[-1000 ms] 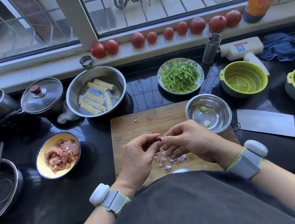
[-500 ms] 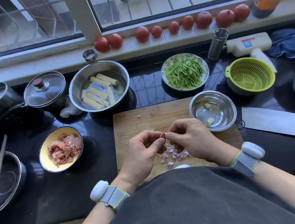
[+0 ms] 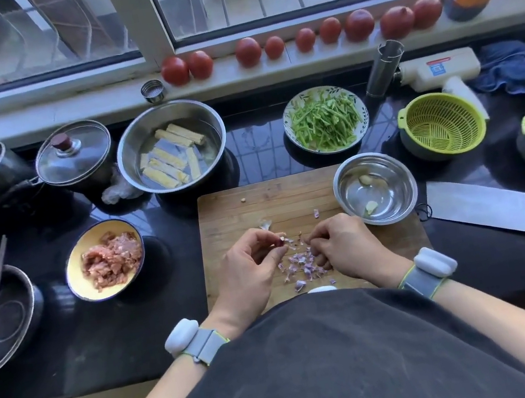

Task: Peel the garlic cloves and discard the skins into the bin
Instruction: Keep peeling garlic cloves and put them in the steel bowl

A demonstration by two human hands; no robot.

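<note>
My left hand (image 3: 252,270) pinches a small garlic clove (image 3: 281,240) with purple skin over the wooden cutting board (image 3: 255,203). My right hand (image 3: 345,247) is a short gap to its right, fingers curled at the tips; whether it pinches a scrap of skin I cannot tell. Several purple skin scraps (image 3: 303,263) lie on the board between and below the hands. A small steel bowl (image 3: 399,176) at the board's right corner holds two peeled cloves (image 3: 372,206). No bin is in view.
A cleaver (image 3: 485,208) lies right of the board. A yellow bowl of minced meat (image 3: 109,257) sits to the left. Behind are a steel bowl with tofu sticks (image 3: 172,147), a plate of green strips (image 3: 326,118), two green colanders (image 3: 442,121), pots and tomatoes.
The hands were pressed together on the clove; now they have drawn apart, the clove staying in my left hand. More skin scraps lie on the board.
</note>
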